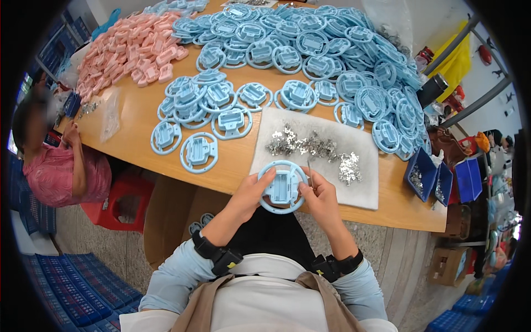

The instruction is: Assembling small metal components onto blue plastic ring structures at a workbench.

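Between both hands, just off the table's front edge, is a light-blue plastic steering-wheel-shaped part with a rectangular recess in its middle. My left hand grips its left rim, thumb on top. My right hand pinches the right side of the rim. From the right fingers a thin dark tool sticks up; its kind is too small to make out. Just beyond the hands, a white foam pad bears piles of small silvery metal pieces, with a brighter heap at its right.
Many similar blue parts cover the table's back and right; several lie left of the pad. Pink plastic parts are heaped at the far left. Blue bins stand at the right edge. Another person sits at left.
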`<action>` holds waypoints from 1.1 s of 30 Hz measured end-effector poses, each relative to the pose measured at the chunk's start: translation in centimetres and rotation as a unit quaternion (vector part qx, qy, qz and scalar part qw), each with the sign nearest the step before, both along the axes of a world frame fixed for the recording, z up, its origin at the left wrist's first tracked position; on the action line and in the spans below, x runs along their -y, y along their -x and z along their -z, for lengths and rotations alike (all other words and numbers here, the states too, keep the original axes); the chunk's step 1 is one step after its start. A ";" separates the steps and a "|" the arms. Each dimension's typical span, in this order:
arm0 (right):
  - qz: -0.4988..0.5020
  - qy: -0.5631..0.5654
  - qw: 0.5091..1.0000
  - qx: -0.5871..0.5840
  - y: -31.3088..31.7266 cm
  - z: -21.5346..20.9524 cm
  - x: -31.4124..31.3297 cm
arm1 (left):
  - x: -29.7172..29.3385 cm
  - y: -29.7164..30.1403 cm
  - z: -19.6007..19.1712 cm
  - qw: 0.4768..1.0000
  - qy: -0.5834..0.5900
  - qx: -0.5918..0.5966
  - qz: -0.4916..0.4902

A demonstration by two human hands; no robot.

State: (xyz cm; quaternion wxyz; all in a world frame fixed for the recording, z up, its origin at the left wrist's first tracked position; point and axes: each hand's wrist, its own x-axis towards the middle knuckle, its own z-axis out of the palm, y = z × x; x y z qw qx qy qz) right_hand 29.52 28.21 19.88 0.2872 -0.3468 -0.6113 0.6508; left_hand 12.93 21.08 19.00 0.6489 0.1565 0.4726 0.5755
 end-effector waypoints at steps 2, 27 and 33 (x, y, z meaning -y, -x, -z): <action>-0.005 -0.012 1.000 -0.007 0.3 0.1 0.1 | 0.5 1.2 -0.2 1.000 -0.012 0.001 0.029; -0.265 -0.450 0.836 0.165 18.8 0.2 0.8 | 20.7 12.7 11.8 0.853 0.100 -0.406 -0.312; -0.322 -0.418 0.838 0.138 14.4 0.9 5.7 | 13.6 9.7 5.9 0.967 -0.031 0.045 -0.247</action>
